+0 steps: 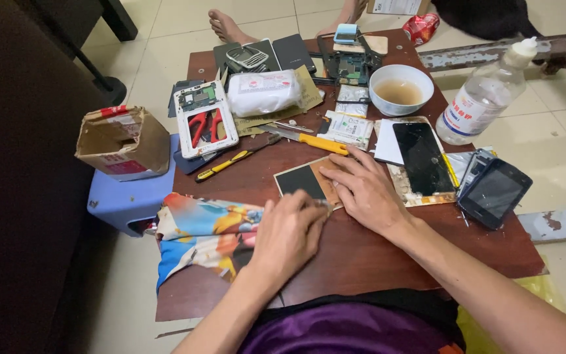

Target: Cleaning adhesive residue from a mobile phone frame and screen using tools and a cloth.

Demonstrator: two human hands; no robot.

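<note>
On the brown table [361, 255], the right hand [361, 190] lies flat on a small dark-faced panel [304, 178]; the left hand [287, 233] pinches at its near edge (any tool is hidden), beside a colourful cloth [198, 229].

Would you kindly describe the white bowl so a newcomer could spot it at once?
Start at the brown wooden table and look to its far right part, just left of the clear plastic bottle. The white bowl is the only round dish there and holds a brownish liquid.

left hand [287, 234] seemingly pinching, right hand [361, 190] flat
</note>
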